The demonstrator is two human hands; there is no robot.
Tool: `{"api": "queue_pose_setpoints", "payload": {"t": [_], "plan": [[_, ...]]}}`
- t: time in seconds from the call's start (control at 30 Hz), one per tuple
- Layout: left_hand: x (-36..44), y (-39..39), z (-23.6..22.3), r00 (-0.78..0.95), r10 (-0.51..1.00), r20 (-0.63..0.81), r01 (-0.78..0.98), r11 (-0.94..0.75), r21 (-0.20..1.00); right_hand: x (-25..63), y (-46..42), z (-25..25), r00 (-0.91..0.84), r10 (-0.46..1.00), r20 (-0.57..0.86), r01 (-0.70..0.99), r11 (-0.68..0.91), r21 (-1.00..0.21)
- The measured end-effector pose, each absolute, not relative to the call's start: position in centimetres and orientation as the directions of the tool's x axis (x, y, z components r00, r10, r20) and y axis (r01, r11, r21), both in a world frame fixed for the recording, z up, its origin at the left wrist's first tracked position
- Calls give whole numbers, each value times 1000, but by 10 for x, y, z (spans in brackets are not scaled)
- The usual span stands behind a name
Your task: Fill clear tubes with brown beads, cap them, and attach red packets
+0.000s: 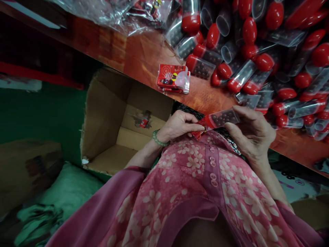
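My left hand (180, 125) is closed, pinching a small red printed packet (197, 133) close to my body. My right hand (253, 133) grips the far end of a clear plastic tube (223, 118) between thumb and fingers. Dark round balls fill the tube. Its red end meets the packet at my left fingers; whether it sits inside the packet I cannot tell. On the table edge, just beyond my left hand, lies a small stack of red printed packets (171, 77).
Many red-ended clear tubes (246, 75) are heaped on the reddish table (144, 51) at the upper right. Clear plastic bags (113, 15) lie at its far side. Below the edge, an open cardboard box (102, 120) holds a small red piece. A green sack (69, 185) rests lower left.
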State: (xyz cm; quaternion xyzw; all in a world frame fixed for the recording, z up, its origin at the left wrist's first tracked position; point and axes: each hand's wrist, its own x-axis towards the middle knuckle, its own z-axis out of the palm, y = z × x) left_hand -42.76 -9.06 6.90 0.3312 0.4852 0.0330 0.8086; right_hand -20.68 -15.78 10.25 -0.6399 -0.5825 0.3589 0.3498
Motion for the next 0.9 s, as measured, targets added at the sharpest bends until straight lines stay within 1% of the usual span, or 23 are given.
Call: {"api": "queue_pose_setpoints", "payload": {"t": [0.13, 0.27, 0.4, 0.6, 0.73, 0.83, 0.9], "plan": [[-427, -90, 63, 554, 310, -773, 313, 783, 538, -203, -159, 106, 64, 997, -52, 500, -77, -862], [-427, -89, 57, 570, 309, -761, 335, 758, 559, -202, -156, 108, 95, 994, -62, 477, -100, -873], [-428, -88, 54, 580, 314, -751, 359, 729, 582, -202, -151, 112, 71, 987, -142, 466, -159, -870], [-431, -88, 50, 621, 280, -732, 395, 695, 600, -204, -143, 113, 19, 957, -291, 390, -275, -879], [-434, -85, 47, 704, 268, -657, 378, 643, 667, -205, -141, 107, 41, 929, -369, 291, -364, -885], [-435, -80, 44, 764, 287, -578, 326, 601, 730, -206, -139, 103, 35, 931, -364, 293, -358, -886], [-434, -78, 43, 776, 304, -553, 296, 598, 745, -208, -136, 100, 40, 926, -374, 295, -369, -881]]}}
